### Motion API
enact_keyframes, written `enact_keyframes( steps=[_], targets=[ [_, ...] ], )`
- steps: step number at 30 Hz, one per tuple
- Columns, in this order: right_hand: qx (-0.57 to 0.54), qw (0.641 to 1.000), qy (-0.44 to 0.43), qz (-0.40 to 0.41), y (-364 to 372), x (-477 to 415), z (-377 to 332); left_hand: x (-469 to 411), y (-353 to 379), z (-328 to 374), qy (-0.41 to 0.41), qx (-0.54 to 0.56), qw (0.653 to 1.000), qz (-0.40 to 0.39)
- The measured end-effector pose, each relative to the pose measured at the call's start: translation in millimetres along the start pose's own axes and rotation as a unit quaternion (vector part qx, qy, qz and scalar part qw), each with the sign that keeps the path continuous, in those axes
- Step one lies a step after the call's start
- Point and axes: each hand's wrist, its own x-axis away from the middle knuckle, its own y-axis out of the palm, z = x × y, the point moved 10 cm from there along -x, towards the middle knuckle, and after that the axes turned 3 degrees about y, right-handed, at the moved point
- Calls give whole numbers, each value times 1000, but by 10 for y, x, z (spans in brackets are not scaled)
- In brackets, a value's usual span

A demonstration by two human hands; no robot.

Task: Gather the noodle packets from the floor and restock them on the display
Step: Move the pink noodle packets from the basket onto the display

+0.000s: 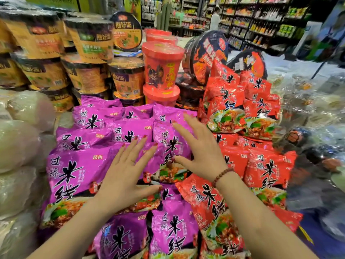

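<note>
Amid shop shelves, over stacked noodle packets, left hand, right hand, both wide.

Noodle packets stacked front centre; tubs behind them; bagged goods left; shelves far back right.

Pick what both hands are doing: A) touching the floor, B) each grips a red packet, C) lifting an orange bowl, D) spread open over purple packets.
D: the left hand and right hand show straight, spread fingers above the purple packets, holding nothing.
</note>
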Motion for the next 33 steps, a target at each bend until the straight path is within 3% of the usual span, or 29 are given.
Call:
enact_keyframes(
  steps=[4,6,8,12,14,18,22,25,33],
  targets=[
    [-102,962,161,197,-559,304,844,-353,-219,284,-4,131,986,101],
    [-142,934,251,210,-637,395,1314,-632,-261,421,-10,207,967,146],
    [-155,929,294,165,-606,393,1610,-979,-245,526,-17,259,950,174],
    [-144,952,256,84,-525,223,1689,-1767,-196,616,-54,335,916,212],
    [-127,961,236,64,-477,119,1648,-2134,-137,656,-75,335,918,198],
    [-96,965,237,57,-386,4,1630,-2456,29,495,-187,337,899,210],
    [-75,967,232,70,-329,-39,1631,-2561,32,341,-239,341,872,256],
    [-64,971,223,53,-226,-38,1679,-2711,-107,302,-216,347,874,264],
    [-61,969,217,101,-157,-29,1753,-2985,-199,331,-151,357,893,227]
  ],
)
